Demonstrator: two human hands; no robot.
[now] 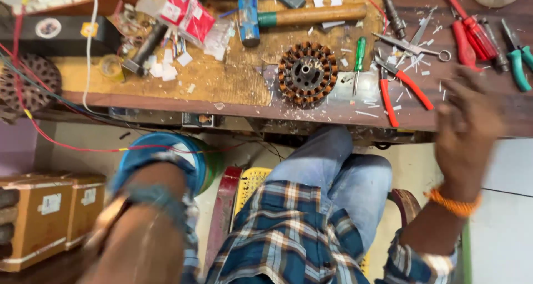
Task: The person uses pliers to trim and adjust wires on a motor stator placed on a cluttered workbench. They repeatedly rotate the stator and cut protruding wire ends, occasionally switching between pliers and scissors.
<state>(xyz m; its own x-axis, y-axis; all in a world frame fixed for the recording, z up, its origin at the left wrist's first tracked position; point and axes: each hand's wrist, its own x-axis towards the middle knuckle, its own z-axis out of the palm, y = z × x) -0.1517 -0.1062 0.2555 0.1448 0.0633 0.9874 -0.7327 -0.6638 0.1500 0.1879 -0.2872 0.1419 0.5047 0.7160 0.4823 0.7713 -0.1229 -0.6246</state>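
One wound motor stator (307,74) lay near the workbench's (222,84) front edge, untouched. Just right of it sat red-handled pliers (401,87). The right hand (465,129) hovered beside them, blurred, fingers spread, empty. Whether the left hand (145,206), a blur, gripped anything could not be told.

Wooden-handled hammer (302,16) on bench, green screwdriver (359,56), scissors (413,44), cardboard boxes (47,217) on floor, blue drum (166,151) below.

Copper-and-black stator (307,74) beside a green-handled screwdriver (360,55) and red-handled pliers (401,88) — brown surface (222,78). Blue-white plaid shirt (283,234), orange wristband (455,204).
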